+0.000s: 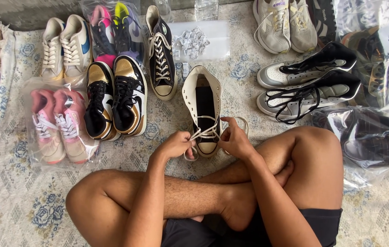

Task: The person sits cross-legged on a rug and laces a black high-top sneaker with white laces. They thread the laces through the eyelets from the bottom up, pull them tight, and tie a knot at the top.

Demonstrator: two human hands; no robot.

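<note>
Two hands thread a cream lace through a black high-top on the rug.

The high-top sneaker [202, 107] lies flat just ahead of the crossed legs, toe toward the person, with its mate [160, 55] at eleven o'clock from it. The left hand [175, 145] is closed, pinching one end of the lace [206, 132]; the right hand [236, 139] is also curled, gripping the other end at the lowest eyelets. The canvas upper looks soft and light and would likely flop, while the rubber toe and sole seem stiff, so they are the firmer hold. The lace looks limp and thin, best pinched near its tip. Black-and-gold sneakers [116, 100] sit at nine o'clock.
</note>
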